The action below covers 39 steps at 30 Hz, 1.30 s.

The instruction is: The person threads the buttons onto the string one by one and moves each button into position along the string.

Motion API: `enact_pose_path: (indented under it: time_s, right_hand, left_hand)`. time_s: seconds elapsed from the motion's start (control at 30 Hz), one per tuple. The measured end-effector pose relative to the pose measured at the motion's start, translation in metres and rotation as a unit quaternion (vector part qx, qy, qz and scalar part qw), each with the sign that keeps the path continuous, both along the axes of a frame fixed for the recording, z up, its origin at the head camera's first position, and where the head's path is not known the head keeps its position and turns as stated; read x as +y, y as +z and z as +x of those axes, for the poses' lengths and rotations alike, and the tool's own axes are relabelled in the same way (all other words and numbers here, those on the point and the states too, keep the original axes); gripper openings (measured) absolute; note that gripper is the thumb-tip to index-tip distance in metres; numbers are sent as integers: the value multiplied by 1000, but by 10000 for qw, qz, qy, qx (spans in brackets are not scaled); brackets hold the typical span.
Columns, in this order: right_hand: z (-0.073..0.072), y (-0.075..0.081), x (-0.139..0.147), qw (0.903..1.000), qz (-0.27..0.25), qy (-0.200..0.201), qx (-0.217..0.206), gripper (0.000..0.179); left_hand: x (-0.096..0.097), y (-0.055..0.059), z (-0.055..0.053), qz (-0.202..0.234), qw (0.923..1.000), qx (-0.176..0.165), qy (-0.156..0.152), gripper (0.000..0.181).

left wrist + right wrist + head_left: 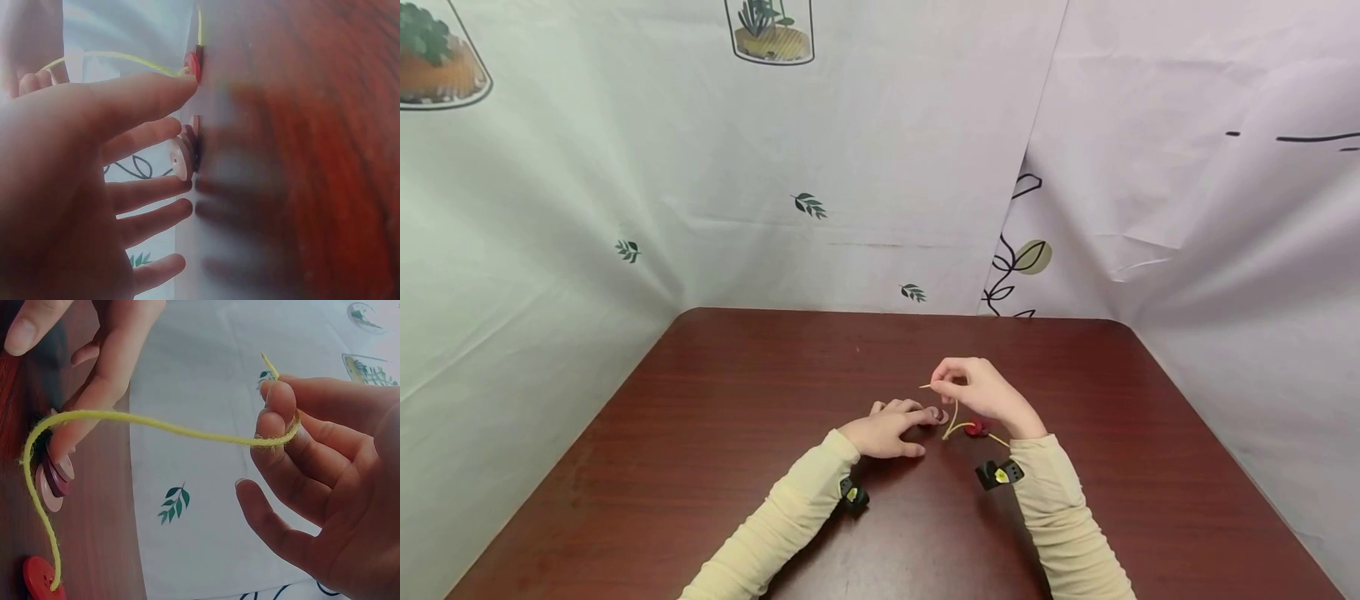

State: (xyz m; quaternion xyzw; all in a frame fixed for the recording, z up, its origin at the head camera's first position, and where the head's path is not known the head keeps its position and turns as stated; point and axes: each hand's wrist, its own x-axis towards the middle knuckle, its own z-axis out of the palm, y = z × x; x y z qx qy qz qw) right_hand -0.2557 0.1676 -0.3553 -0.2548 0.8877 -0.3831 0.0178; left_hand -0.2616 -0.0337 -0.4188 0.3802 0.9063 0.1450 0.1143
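My right hand (pixel 983 393) pinches a yellow string (pixel 169 430) close to its tip, above the table. From those fingers the string sags down and runs through a hole in a red button (pixel 39 579) beside the wrist. My left hand (pixel 883 432) lies low over the tabletop with its fingers spread and mostly straight. Its index fingertip touches a small overlapping group of buttons, among them a pale pink button (pixel 182 159) and a dark purple button (pixel 57 479).
The dark red-brown table (pixel 715 392) has rounded far corners. Behind it and at both sides hangs a whitish cloth (pixel 865 150) printed with leaves and jars. Each wrist carries a small black camera.
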Motion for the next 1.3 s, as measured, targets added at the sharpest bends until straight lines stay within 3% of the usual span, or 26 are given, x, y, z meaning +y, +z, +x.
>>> enact_pose_path:
  time_s: [0.33,0.53,0.73,0.9,1.03,1.3]
  right_hand:
    - [-1,0,1,10000,38,6,55,7]
    - [-1,-1,1,9999,83,61,39,7]
    - [-1,-2,1,9999,124,64,-21,8]
    - [-2,-2,3,9999,151,76,-15,8]
    - [-3,-2,4,9999,140,60,30,9]
    - [-4,-3,6,9999,143,17,57,9]
  left_hand:
    - [-5,3,-2,440,9988,39,-211,27]
    - [-7,4,-4,584,9961,454,-475,23]
    - [-6,4,-6,734,9944,637,-421,17]
    - [-7,3,-9,931,9939,489,-345,12]
    - [-7,4,-12,1048,9937,362,-129,19]
    - [-13,18,-13,1254,9916,268,146,24]
